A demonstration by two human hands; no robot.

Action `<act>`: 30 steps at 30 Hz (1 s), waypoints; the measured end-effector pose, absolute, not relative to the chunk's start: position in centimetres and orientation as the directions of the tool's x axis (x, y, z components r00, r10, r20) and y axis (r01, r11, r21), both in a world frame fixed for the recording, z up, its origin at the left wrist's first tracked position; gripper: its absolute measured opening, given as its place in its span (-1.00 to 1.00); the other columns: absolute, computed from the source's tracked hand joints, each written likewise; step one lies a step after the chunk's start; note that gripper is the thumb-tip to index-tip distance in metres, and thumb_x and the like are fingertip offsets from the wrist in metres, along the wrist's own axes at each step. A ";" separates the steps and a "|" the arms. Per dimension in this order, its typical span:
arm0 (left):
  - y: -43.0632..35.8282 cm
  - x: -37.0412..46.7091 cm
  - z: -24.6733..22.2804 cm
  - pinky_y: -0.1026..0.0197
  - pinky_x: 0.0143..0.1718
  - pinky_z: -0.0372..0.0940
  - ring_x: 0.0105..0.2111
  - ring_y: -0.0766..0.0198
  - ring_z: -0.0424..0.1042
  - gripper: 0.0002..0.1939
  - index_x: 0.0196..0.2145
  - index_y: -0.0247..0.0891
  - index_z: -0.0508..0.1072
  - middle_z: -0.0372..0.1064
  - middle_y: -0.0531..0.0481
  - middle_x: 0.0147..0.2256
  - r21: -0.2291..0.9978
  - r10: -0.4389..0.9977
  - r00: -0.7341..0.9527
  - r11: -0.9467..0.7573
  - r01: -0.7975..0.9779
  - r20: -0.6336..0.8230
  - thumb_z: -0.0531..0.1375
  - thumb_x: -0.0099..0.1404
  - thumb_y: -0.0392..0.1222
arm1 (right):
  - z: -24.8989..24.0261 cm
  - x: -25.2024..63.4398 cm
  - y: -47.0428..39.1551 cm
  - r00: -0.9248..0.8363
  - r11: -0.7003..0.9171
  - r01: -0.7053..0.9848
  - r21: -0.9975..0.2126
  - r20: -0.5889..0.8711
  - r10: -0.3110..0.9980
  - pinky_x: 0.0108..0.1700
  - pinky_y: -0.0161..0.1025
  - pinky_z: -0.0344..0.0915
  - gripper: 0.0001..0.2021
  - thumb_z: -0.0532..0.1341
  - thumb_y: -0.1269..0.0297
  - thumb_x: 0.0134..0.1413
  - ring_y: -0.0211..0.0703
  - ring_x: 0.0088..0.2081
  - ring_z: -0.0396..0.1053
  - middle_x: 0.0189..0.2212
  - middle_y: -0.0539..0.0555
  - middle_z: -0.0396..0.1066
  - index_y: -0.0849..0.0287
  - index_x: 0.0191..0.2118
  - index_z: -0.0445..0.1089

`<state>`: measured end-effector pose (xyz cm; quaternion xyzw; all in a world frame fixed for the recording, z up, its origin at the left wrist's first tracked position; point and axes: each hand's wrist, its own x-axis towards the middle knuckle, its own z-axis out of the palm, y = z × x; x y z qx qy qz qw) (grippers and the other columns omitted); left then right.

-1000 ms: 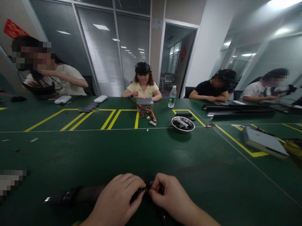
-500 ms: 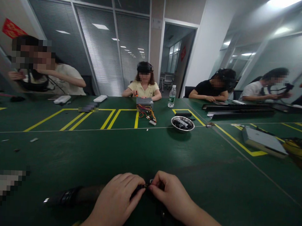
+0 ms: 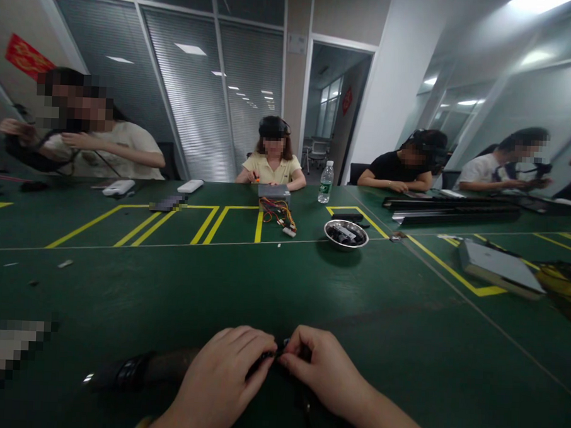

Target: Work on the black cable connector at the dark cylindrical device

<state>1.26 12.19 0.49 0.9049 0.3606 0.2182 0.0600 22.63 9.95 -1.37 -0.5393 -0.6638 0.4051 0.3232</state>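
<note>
My left hand is closed around a small dark piece, which shows between its thumb and fingers. Fingertips of my right hand pinch something small and dark right beside it, so the two hands nearly meet low in the middle of the view. What exactly they hold is mostly hidden. A black tubular object with a shiny tip lies on the green table to the left and runs behind my left hand. Below my right hand a thin dark shape is too dim to make out.
Beyond my hands stand a metal bowl of dark parts, a bottle and a grey box with coloured wires. A silver case lies at right. A blurred pale object is at left. Several people sit across the table.
My hands stay almost in place, with the small dark piece tilted slightly differently between them. The person at far left has lowered a hand from the face and spread both hands apart.
</note>
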 end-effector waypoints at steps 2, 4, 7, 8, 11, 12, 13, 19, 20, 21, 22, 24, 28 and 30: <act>12.2 1.3 0.5 0.07 -0.14 0.36 -0.18 0.15 0.47 -0.79 -0.15 -0.11 0.47 0.50 0.03 -0.17 0.271 0.675 0.649 -0.737 0.619 0.352 0.13 0.30 -0.30 | -1.4 22.6 9.9 -0.208 0.088 0.452 -0.888 -0.009 0.978 -0.36 -0.38 0.18 -0.94 0.29 0.33 0.10 -0.27 -0.39 0.35 -0.42 -0.04 0.46 0.18 -0.35 0.44; 12.2 1.3 0.5 0.08 -0.13 0.36 -0.17 0.15 0.47 -0.77 -0.13 -0.11 0.47 0.50 0.02 -0.16 0.273 0.675 0.651 -0.737 0.618 0.349 0.13 0.28 -0.32 | -1.5 22.6 9.9 -0.207 0.090 0.450 -0.889 -0.005 0.978 -0.36 -0.38 0.18 -0.95 0.29 0.33 0.10 -0.27 -0.38 0.35 -0.42 -0.04 0.46 0.18 -0.35 0.44; 12.2 1.2 0.5 0.07 -0.14 0.37 -0.18 0.14 0.47 -0.74 -0.10 -0.14 0.45 0.50 -0.01 -0.16 0.258 0.678 0.648 -0.733 0.629 0.348 0.13 0.27 -0.32 | -1.6 22.5 9.9 -0.203 0.096 0.453 -0.886 0.002 0.979 -0.36 -0.38 0.17 -0.95 0.29 0.35 0.09 -0.27 -0.39 0.36 -0.43 -0.05 0.45 0.18 -0.36 0.43; 12.2 1.2 0.5 0.06 -0.14 0.37 -0.18 0.13 0.47 -0.73 -0.09 -0.14 0.44 0.50 -0.02 -0.16 0.254 0.680 0.645 -0.731 0.633 0.349 0.14 0.27 -0.32 | -1.6 22.5 9.9 -0.201 0.096 0.454 -0.886 0.002 0.979 -0.36 -0.39 0.17 -0.95 0.29 0.35 0.09 -0.27 -0.39 0.36 -0.43 -0.05 0.45 0.18 -0.36 0.43; 12.2 1.3 0.4 0.04 -0.12 0.36 -0.17 0.12 0.47 -0.78 -0.13 -0.16 0.44 0.49 -0.03 -0.15 0.258 0.685 0.639 -0.726 0.637 0.349 0.14 0.28 -0.30 | -1.6 22.4 9.9 -0.199 0.090 0.456 -0.885 -0.003 0.980 -0.37 -0.39 0.16 -0.96 0.29 0.36 0.08 -0.28 -0.39 0.35 -0.43 -0.05 0.45 0.18 -0.36 0.43; 12.2 1.3 0.4 0.03 -0.12 0.36 -0.16 0.11 0.47 -0.82 -0.16 -0.16 0.45 0.49 -0.02 -0.15 0.265 0.689 0.638 -0.723 0.638 0.344 0.14 0.29 -0.29 | -1.6 22.4 9.9 -0.201 0.087 0.456 -0.885 -0.007 0.980 -0.38 -0.39 0.16 -0.96 0.29 0.36 0.08 -0.28 -0.39 0.35 -0.43 -0.05 0.45 0.18 -0.35 0.43; 12.2 1.3 0.4 0.02 -0.12 0.36 -0.16 0.11 0.47 -0.84 -0.18 -0.16 0.45 0.49 -0.02 -0.16 0.273 0.695 0.634 -0.717 0.641 0.339 0.14 0.29 -0.28 | -1.5 22.4 9.9 -0.202 0.086 0.457 -0.885 -0.010 0.979 -0.38 -0.40 0.16 -0.96 0.29 0.36 0.08 -0.28 -0.39 0.35 -0.43 -0.05 0.45 0.18 -0.35 0.43; 12.0 1.2 0.6 0.00 -0.12 0.35 -0.15 0.09 0.47 -0.84 -0.15 -0.14 0.44 0.49 0.01 -0.14 0.275 0.713 0.626 -0.700 0.659 0.316 0.14 0.32 -0.25 | -1.2 22.3 9.9 -0.197 0.087 0.474 -0.876 -0.009 0.980 -0.37 -0.39 0.17 -0.96 0.29 0.37 0.08 -0.28 -0.39 0.35 -0.44 -0.05 0.44 0.18 -0.37 0.42; 12.0 1.1 0.6 0.01 -0.12 0.35 -0.15 0.10 0.47 -0.82 -0.12 -0.12 0.44 0.48 0.02 -0.14 0.267 0.701 0.637 -0.712 0.650 0.320 0.14 0.33 -0.25 | -1.2 22.3 9.9 -0.200 0.092 0.477 -0.874 -0.007 0.980 -0.38 -0.39 0.17 -0.96 0.29 0.36 0.08 -0.28 -0.40 0.35 -0.44 -0.05 0.44 0.18 -0.37 0.42; 12.1 1.1 0.7 0.03 -0.12 0.34 -0.14 0.11 0.47 -0.80 -0.10 -0.10 0.45 0.48 0.03 -0.13 0.259 0.689 0.649 -0.724 0.639 0.324 0.13 0.34 -0.25 | -1.2 22.3 9.9 -0.203 0.097 0.480 -0.872 -0.003 0.979 -0.38 -0.39 0.17 -0.96 0.29 0.36 0.08 -0.28 -0.40 0.35 -0.44 -0.05 0.44 0.18 -0.36 0.42; 12.1 1.0 0.6 0.04 -0.11 0.34 -0.14 0.13 0.47 -0.79 -0.10 -0.09 0.45 0.49 0.04 -0.13 0.253 0.679 0.658 -0.733 0.631 0.326 0.13 0.34 -0.26 | -1.2 22.3 9.9 -0.204 0.100 0.485 -0.869 -0.001 0.979 -0.38 -0.39 0.16 -0.96 0.28 0.36 0.09 -0.27 -0.40 0.34 -0.44 -0.05 0.44 0.17 -0.36 0.43; 12.2 1.0 0.6 0.06 -0.12 0.34 -0.16 0.14 0.47 -0.81 -0.12 -0.09 0.46 0.49 0.05 -0.15 0.250 0.675 0.661 -0.736 0.629 0.326 0.13 0.34 -0.25 | -1.3 22.2 9.9 -0.205 0.102 0.494 -0.864 -0.001 0.979 -0.38 -0.38 0.16 -0.97 0.28 0.36 0.09 -0.27 -0.40 0.35 -0.44 -0.05 0.45 0.17 -0.36 0.43; 12.3 1.0 0.3 0.05 -0.14 0.34 -0.18 0.13 0.46 -0.85 -0.14 -0.12 0.45 0.48 0.03 -0.19 0.272 0.713 0.635 -0.701 0.659 0.297 0.15 0.34 -0.23 | -1.4 22.3 9.9 -0.202 0.100 0.506 -0.857 -0.005 0.979 -0.38 -0.38 0.16 -0.96 0.28 0.35 0.09 -0.27 -0.40 0.35 -0.43 -0.05 0.45 0.17 -0.36 0.43; 12.2 1.0 0.2 0.06 -0.15 0.33 -0.20 0.13 0.45 -0.86 -0.14 -0.13 0.44 0.48 0.03 -0.20 0.279 0.723 0.629 -0.691 0.667 0.286 0.15 0.34 -0.22 | -1.4 22.3 9.9 -0.200 0.100 0.505 -0.858 -0.004 0.980 -0.38 -0.39 0.16 -0.96 0.29 0.35 0.08 -0.27 -0.40 0.35 -0.44 -0.05 0.45 0.17 -0.37 0.43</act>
